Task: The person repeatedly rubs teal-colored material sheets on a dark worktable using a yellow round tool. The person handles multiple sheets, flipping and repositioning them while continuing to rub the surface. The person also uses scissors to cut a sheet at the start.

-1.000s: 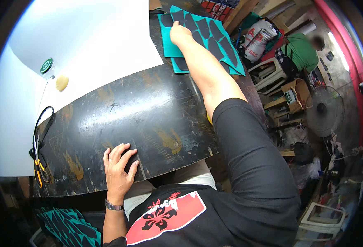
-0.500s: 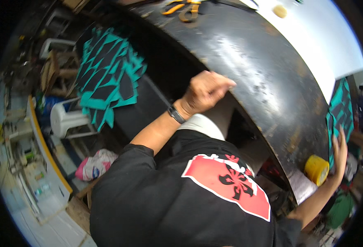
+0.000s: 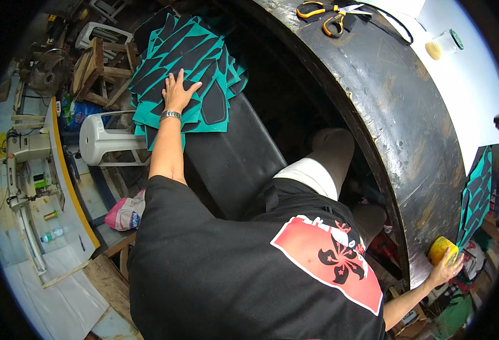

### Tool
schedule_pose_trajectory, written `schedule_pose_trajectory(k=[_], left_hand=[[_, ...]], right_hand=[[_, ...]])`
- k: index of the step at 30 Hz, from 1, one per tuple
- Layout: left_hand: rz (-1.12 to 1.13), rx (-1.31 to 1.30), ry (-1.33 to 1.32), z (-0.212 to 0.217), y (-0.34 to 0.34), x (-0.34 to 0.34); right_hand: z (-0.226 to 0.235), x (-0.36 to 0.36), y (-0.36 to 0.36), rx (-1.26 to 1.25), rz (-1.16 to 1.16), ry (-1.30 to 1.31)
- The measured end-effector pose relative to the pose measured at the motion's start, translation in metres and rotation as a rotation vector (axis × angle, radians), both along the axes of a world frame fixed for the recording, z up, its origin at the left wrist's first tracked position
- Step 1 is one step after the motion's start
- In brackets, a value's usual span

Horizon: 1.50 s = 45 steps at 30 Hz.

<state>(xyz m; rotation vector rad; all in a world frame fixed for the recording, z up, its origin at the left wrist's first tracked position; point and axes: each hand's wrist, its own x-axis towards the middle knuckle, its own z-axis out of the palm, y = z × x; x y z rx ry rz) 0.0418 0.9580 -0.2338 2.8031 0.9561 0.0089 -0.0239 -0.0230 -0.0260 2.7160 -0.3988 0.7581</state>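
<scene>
My left hand lies open with fingers spread on a stack of teal sheets bearing black, pointed cut-out shapes. The stack rests partly on a long black padded bench to my left. At the right end of the dark worktable, my right hand has its fingers apart and touching a yellow roll. Just beyond that roll, more teal-and-black sheets hang or lean at the table's edge.
Orange-handled scissors and a black strap lie on the far table. A jar with a green lid stands on a white surface. On the left are a white plastic stool, a wooden stool and a sewing machine.
My left hand has moved left from near the table edge onto the stack and spread open. My right hand has come from the right-hand sheets to the yellow roll. The view has shifted.
</scene>
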Motion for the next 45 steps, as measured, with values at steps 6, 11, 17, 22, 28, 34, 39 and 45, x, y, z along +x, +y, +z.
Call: schedule_pose_trajectory(k=[6, 11, 17, 22, 28, 34, 39, 45], left_hand=[[0.019, -0.088, -0.018, 0.023, 0.025, 0.022], [-0.031, 0.067, 0.077, 0.006, 0.040, 0.037], [-0.139, 0.215, 0.089, 0.021, 0.024, 0.015], [-0.096, 0.209, -0.534, 0.099, -0.026, -0.029], [-0.526, 0.140, -0.913, 0.258, -0.112, -0.047], [-1.288, -0.451, -0.651, 0.370, -0.229, 0.082], [-1.688, -0.576, -0.083, 0.351, -0.438, 0.250], [-1.968, -0.071, -0.013, 0.247, -0.662, 0.277]], right_hand=[[-0.007, -0.001, -0.023, 0.552, -0.072, 0.064], [-0.008, 0.001, -0.020, 0.518, -0.137, 0.077], [-0.018, -0.001, -0.025, 0.433, -0.027, 0.010], [-0.006, 0.002, -0.021, 0.510, 0.005, 0.072], [0.015, 0.006, 0.010, 0.650, 0.127, 0.165], [0.008, -0.007, 0.044, 0.536, 0.041, -0.075], [0.044, -0.038, 0.084, 0.726, 0.062, -0.360], [0.080, -0.057, 0.129, 0.883, 0.208, -0.411]])
